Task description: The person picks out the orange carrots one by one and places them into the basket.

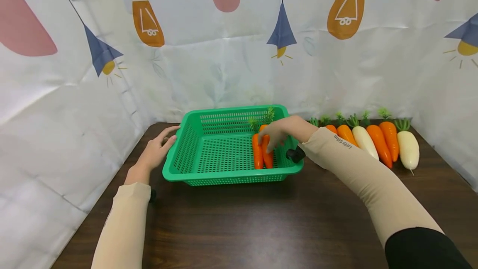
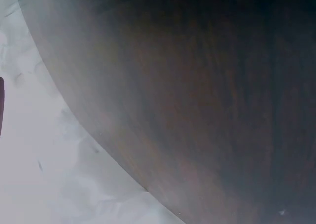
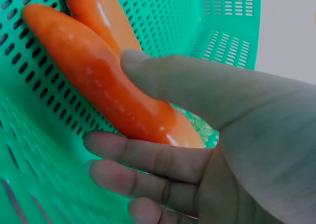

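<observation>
A green plastic basket [image 1: 231, 175] with slotted sides stands on the dark wooden table. Inside it, toward the right, two orange carrots [image 1: 257, 152] lie side by side, their leafy tops at the far wall. My right hand [image 1: 280, 131] reaches over the basket's right side. Seen from the right wrist, its thumb overlaps the nearer carrot [image 3: 108, 91], while the other fingers [image 3: 148, 152] extend loosely along the carrot's other side, not curled round it. At the basket's left rim is my left hand [image 1: 153, 152], fingers extended and fingertips right at the edge.
Right of the basket, several carrots [image 1: 379, 144] and white radishes [image 1: 408, 149] lie in a row with their green tops toward the back. A white printed cloth [image 1: 224, 69] hangs behind the table [image 1: 239, 227]. The left wrist view shows only table edge and cloth.
</observation>
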The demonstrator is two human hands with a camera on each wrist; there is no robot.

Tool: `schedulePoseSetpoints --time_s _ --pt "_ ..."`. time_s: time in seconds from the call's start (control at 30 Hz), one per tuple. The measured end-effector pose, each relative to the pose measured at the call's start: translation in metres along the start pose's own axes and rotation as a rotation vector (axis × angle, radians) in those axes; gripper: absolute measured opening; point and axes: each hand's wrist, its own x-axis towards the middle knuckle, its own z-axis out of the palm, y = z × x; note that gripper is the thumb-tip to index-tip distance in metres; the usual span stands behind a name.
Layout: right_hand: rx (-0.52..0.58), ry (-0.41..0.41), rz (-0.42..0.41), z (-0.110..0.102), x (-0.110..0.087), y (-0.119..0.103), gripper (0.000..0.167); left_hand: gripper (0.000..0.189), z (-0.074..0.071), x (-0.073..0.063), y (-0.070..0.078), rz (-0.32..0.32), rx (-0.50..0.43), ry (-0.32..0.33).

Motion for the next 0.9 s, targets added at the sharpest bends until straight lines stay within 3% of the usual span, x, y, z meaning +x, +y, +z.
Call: schedulePoseSetpoints --time_s 0.13,0.43,0.7,0.9 --pt "0.001 -0.018 -0.003 0.0 0.001 0.001 0.048 0.054 0.0 0.001 0.0 0.005 0.0 0.011" --pt "-0.057 -0.164 -0.008 0.004 0.006 0.0 0.051 0.054 0.0 -0.001 0.005 -0.008 -0.024 0.0" --pt "-0.067 -0.125 0.001 0.007 0.008 -0.001 0.051 0.054 0.001 -0.001 0.004 -0.008 -0.026 -0.001" --pt "-0.012 -0.06 -0.03 0.001 -0.007 -0.004 0.05 0.055 0.0 -0.001 -0.001 -0.004 -0.015 0.0"
